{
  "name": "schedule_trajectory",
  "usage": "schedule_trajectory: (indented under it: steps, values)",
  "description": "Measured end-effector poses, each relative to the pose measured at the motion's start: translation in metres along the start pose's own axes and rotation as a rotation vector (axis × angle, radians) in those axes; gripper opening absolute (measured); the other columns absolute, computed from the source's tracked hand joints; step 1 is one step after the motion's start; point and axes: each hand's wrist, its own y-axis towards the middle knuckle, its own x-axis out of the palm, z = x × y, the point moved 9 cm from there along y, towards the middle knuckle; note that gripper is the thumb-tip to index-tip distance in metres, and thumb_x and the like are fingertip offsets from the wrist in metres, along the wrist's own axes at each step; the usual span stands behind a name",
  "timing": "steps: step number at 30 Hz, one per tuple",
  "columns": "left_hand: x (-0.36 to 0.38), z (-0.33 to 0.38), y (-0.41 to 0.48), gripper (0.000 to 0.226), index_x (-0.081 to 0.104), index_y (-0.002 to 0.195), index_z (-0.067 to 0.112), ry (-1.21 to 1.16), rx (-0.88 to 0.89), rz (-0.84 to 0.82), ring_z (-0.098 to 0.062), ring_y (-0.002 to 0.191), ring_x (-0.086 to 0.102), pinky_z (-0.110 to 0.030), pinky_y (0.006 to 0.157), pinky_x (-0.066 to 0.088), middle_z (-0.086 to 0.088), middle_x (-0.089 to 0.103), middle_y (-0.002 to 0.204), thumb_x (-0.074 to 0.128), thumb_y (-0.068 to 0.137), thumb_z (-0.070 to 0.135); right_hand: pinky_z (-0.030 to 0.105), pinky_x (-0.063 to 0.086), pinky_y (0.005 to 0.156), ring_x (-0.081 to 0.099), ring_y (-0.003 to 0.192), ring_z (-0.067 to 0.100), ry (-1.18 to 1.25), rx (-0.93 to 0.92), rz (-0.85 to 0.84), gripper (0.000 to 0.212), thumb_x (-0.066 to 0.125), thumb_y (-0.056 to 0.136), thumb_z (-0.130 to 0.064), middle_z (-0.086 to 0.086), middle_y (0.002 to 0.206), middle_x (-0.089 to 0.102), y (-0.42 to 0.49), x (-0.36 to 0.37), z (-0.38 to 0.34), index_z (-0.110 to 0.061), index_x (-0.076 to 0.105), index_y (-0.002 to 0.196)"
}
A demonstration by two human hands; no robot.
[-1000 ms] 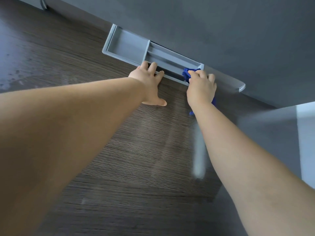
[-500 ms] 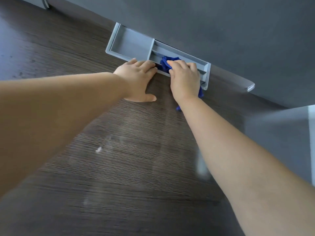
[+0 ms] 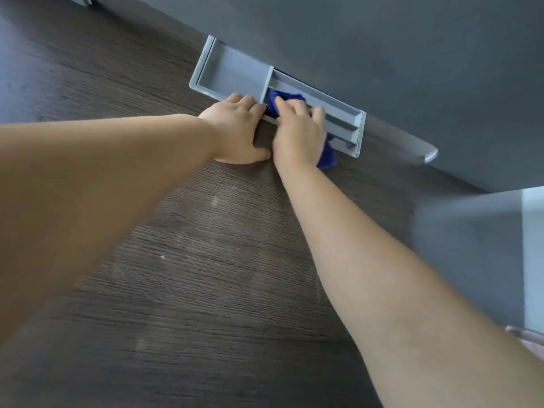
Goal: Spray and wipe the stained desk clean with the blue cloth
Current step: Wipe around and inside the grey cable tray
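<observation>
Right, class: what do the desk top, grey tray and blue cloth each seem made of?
Desk top: dark wood or laminate, matt; fine grain lines. Grey tray: probably moulded plastic, smooth; uniform colour, thin walls. Blue cloth: soft fabric; it bunches.

We see a dark grey panel (image 3: pixel 382 54) standing along the far edge of the desk (image 3: pixel 206 290), whose dark wood grain carries a soft, pale sheen of light. At the panel's foot sits a light grey tray (image 3: pixel 232 70), and farther right along that foot a grey rounded flap (image 3: pixel 412 145). Below the panel's right end lies a blurred blue-grey surface (image 3: pixel 471 245), perhaps floor, with a paler strip (image 3: pixel 534 245) beyond it.
</observation>
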Motion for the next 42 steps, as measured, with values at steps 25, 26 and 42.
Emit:
schedule_trajectory:
  steps: [25,26,42]
  values:
    - [0.004,0.004,-0.003,0.098,0.024,0.145,0.003,0.121,-0.012,-0.009,-0.030,0.130,0.028,-0.038,0.109,0.030,-0.014,0.031,0.143,0.048,0.077,0.068,0.019,0.036,0.080,0.055,0.106,0.020,0.456,0.303,0.357,0.026,0.052,0.096,-0.016,-0.001,0.115,0.068,0.019,-0.019,0.021,-0.016,0.067,0.117]
    - [0.004,0.006,-0.003,0.097,0.025,0.144,0.002,0.135,-0.008,-0.001,-0.031,0.129,0.029,-0.038,0.108,0.030,-0.014,0.032,0.142,0.047,0.077,0.068,0.020,0.038,0.080,0.056,0.106,0.020,0.482,0.342,0.374,0.026,0.051,0.096,-0.017,0.000,0.113,0.068,0.018,-0.019,0.022,-0.015,0.068,0.115]
    - [0.006,0.007,0.000,0.092,0.034,0.137,0.004,0.084,0.035,0.054,-0.030,0.122,0.035,-0.034,0.107,0.030,-0.014,0.040,0.133,0.050,0.074,0.068,0.038,0.011,0.116,0.016,0.142,0.017,-0.113,-0.054,-0.200,0.050,0.027,0.100,-0.025,-0.008,0.156,0.022,0.029,0.013,-0.019,-0.021,0.021,0.149]
